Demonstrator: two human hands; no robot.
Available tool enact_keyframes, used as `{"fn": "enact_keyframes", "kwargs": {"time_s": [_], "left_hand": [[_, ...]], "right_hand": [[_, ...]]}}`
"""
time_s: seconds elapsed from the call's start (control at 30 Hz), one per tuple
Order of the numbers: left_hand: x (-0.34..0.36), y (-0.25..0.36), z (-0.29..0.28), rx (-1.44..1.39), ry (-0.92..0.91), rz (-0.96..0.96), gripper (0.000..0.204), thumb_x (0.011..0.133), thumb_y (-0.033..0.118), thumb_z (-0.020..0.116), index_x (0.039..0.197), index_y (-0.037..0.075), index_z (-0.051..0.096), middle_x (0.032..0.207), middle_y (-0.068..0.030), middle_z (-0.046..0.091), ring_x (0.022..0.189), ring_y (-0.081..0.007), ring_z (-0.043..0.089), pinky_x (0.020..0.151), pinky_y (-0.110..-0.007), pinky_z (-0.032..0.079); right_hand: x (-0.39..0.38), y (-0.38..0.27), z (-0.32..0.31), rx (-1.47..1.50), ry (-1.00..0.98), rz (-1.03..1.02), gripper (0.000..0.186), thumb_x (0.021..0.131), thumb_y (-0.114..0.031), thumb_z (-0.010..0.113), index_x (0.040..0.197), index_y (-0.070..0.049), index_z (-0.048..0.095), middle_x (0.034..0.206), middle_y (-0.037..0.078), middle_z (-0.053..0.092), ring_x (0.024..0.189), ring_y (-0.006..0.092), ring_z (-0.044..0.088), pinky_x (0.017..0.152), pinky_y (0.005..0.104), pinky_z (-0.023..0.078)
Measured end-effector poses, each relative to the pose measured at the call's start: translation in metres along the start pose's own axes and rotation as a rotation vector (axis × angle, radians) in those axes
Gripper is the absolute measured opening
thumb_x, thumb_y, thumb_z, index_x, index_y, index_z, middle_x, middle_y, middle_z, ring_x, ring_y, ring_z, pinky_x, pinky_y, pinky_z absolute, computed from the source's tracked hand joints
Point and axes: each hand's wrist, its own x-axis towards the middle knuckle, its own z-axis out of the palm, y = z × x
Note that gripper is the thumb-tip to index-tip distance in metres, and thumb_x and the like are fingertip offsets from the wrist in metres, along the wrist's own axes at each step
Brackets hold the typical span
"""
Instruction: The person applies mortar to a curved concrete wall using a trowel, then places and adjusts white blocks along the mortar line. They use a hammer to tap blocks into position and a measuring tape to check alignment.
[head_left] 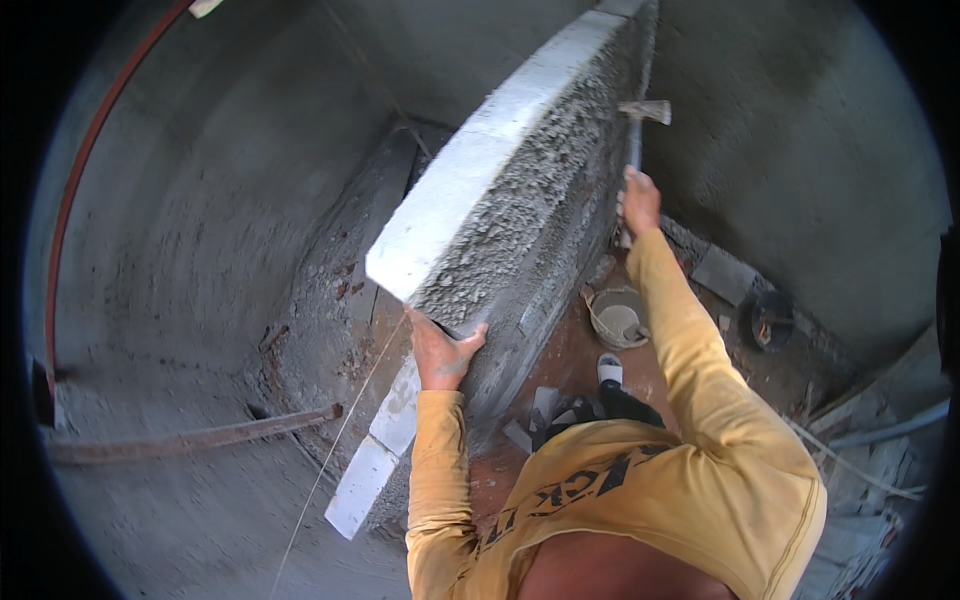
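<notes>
Two hands of ours are at the rough grey wall (515,225), which runs slantwise before us. Our left hand (443,352) is spread against its near end, below the corner of a white top block (440,225). Our right hand (641,203), fingers curled round the handle, holds a hammer (634,146) beside the wall. A bucket (620,320) stands below.

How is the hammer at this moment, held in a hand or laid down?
Held: the right hand is closed around the handle of the hammer, and its head sticks out beyond the hand.
</notes>
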Motion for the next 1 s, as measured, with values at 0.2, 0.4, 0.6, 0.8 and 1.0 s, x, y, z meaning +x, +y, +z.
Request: {"fn": "enact_keyframes", "kwargs": {"time_s": [0.2, 0.4, 0.6, 0.8, 1.0], "left_hand": [[0.0, 0.005, -0.005, 0.088, -0.013, 0.022, 0.119, 0.057, 0.032, 0.086, 0.135, -0.017, 0.01, 0.122, -0.0331, 0.048, 0.109, -0.0443, 0.051, 0.096, -0.044, 0.04], [-0.002, 0.009, -0.005, 0.179, 0.074, 0.117, 0.118, 0.057, 0.031, 0.086, 0.135, -0.014, 0.01, 0.112, -0.0317, 0.054, 0.097, -0.0446, 0.056, 0.087, -0.046, 0.045], [-0.002, 0.008, -0.005, 0.232, 0.085, 0.119, 0.117, 0.056, 0.029, 0.086, 0.137, -0.012, 0.012, 0.106, -0.0289, 0.057, 0.093, -0.0419, 0.058, 0.084, -0.044, 0.046], [-0.002, 0.009, -0.007, 0.207, 0.089, 0.108, 0.116, 0.056, 0.029, 0.086, 0.137, -0.013, 0.014, 0.105, -0.0285, 0.057, 0.093, -0.0406, 0.058, 0.084, -0.044, 0.046], [-0.004, 0.006, -0.005, 0.161, 0.047, 0.102, 0.121, 0.058, 0.032, 0.085, 0.137, -0.012, 0.006, 0.121, -0.0319, 0.048, 0.106, -0.0451, 0.052, 0.091, -0.044, 0.043]], "right_hand": [[-0.041, -0.083, -0.053, -0.178, -0.189, -0.477, 0.038, 0.092, -0.033, 0.056, 0.117, -0.004, 0.056, 0.066, -0.001, 0.051, 0.051, 0.0066, 0.047, 0.045, 0.0228, 0.04], [-0.094, -0.233, -0.042, -0.482, -0.449, -0.996, 0.037, 0.097, -0.025, 0.05, 0.13, -0.008, 0.053, 0.079, 0.0, 0.057, 0.063, 0.0055, 0.048, 0.059, 0.0221, 0.043], [-0.135, -0.259, -0.018, -0.783, -0.687, -1.165, 0.037, 0.098, -0.029, 0.046, 0.129, -0.01, 0.053, 0.097, 0.013, 0.066, 0.079, 0.0206, 0.064, 0.074, 0.0326, 0.051], [-0.146, -0.257, -0.013, -1.133, -0.805, -1.128, 0.039, 0.096, -0.027, 0.047, 0.127, -0.004, 0.053, 0.097, 0.022, 0.065, 0.081, 0.0314, 0.065, 0.076, 0.0393, 0.05], [-0.158, -0.251, -0.015, -1.236, -0.874, -0.89, 0.039, 0.096, -0.029, 0.048, 0.126, -0.005, 0.053, 0.076, 0.023, 0.059, 0.066, 0.0335, 0.061, 0.066, 0.0412, 0.046]]}}
